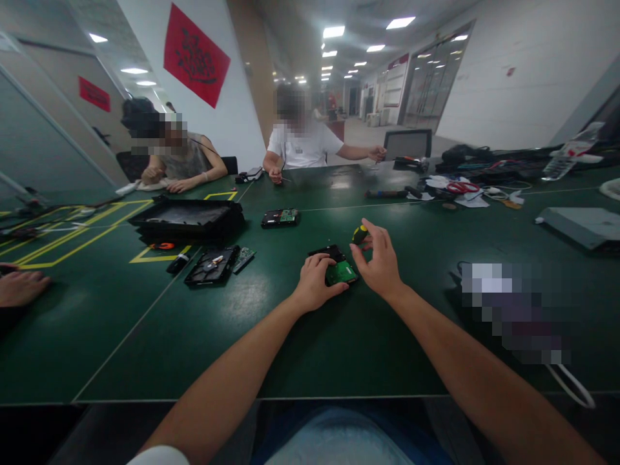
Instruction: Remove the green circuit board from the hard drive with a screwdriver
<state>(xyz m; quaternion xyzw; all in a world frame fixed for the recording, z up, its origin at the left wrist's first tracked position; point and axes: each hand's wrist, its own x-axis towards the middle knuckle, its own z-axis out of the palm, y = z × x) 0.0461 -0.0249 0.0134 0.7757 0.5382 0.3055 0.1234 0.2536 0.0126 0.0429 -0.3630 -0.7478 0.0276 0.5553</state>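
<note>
My left hand (314,284) grips a hard drive (340,273) that lies on the green table, its green circuit board facing up. The fingers rest over its left side, and the thumb presses along the near edge. Just right of the drive, my right hand (380,261) is closed on the yellow-and-black handle of a screwdriver (359,234). The handle is tilted; its shaft and tip cannot be made out. Further left lie an opened black drive casing (212,265) and a loose circuit board (243,259).
Another hard drive (280,217) lies farther back, near a black tray (188,216). A pixelated object (513,310) is at right, a grey metal box (581,226) beyond it. Scissors (462,187), papers and cables crowd the far right. Two people sit opposite; another person's hand (22,287) rests at left.
</note>
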